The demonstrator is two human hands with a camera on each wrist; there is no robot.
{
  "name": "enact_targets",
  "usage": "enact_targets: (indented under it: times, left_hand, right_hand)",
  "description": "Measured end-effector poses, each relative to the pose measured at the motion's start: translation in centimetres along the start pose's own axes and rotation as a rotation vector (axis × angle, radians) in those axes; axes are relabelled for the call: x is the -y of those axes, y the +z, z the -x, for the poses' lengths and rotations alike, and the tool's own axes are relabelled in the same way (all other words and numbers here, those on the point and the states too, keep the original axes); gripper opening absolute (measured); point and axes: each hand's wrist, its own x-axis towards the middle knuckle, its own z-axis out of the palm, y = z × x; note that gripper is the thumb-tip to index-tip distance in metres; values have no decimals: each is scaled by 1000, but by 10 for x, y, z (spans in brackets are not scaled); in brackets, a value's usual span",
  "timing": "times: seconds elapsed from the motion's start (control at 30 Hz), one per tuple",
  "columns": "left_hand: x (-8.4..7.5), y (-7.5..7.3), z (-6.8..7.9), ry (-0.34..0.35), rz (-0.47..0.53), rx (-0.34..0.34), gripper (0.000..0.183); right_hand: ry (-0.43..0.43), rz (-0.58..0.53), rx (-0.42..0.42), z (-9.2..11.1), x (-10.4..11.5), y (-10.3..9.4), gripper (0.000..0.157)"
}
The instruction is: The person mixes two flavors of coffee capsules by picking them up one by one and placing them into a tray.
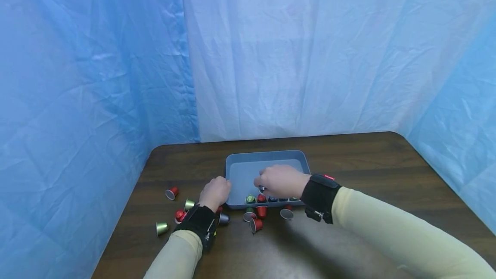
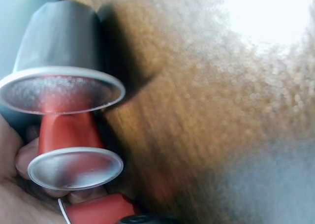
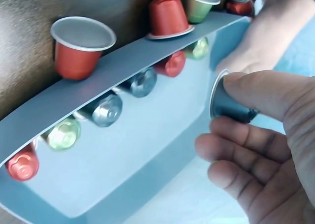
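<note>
My right hand [image 1: 283,181], over the blue-grey tray [image 1: 267,155], pinches a dark coffee capsule [image 3: 230,103] between thumb and finger; its other fingers [image 3: 241,150] are bent loosely. Along the near wall inside the tray lies a row of coffee capsules, among them a red one [image 3: 22,165], a green one [image 3: 64,134] and a dark blue-grey one [image 3: 106,109]. My left hand [image 1: 216,191] is at the tray's left edge with bent fingers. A red capsule [image 2: 71,133] partly covers those fingers in the left wrist view, and I cannot tell whether they grip anything.
Before the tray's near wall stand a red capsule [image 1: 261,212] and a foil-topped red one [image 3: 78,56]. Beside the left wrist is a grey capsule [image 1: 223,219]. Farther left lie a green capsule [image 1: 162,228] and a red one [image 1: 172,192]. Blue curtains [image 1: 255,55] enclose the wooden table [image 1: 356,154].
</note>
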Motion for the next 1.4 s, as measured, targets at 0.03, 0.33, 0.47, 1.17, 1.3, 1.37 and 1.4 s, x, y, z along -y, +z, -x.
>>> enact_targets:
  times: [0.03, 0.33, 0.47, 1.17, 1.3, 1.37, 1.4]
  left_hand:
    - [0, 0, 0, 0, 0, 0, 37]
    - [2, -1, -2, -1, -15, 8, 36]
    - [1, -1, -2, 1, -24, 12, 35]
    - [7, -4, -3, 2, -22, 12, 37]
    - [8, -5, -3, 3, -23, 15, 36]
    - [7, -5, -3, 2, -21, 18, 36]
    - [7, -5, -3, 3, -23, 19, 36]
  right_hand:
    - [-1, 1, 1, -2, 1, 1, 23]
    - [-100, 32, -94, -19, 13, 13, 30]
    - [-142, 72, -146, -26, 19, 21, 30]
    - [-126, 106, -179, -49, 32, 46, 26]
    - [-118, 112, -176, -53, 33, 50, 23]
    - [-117, 107, -163, -55, 33, 51, 21]
    - [-115, 101, -152, -56, 33, 51, 21]
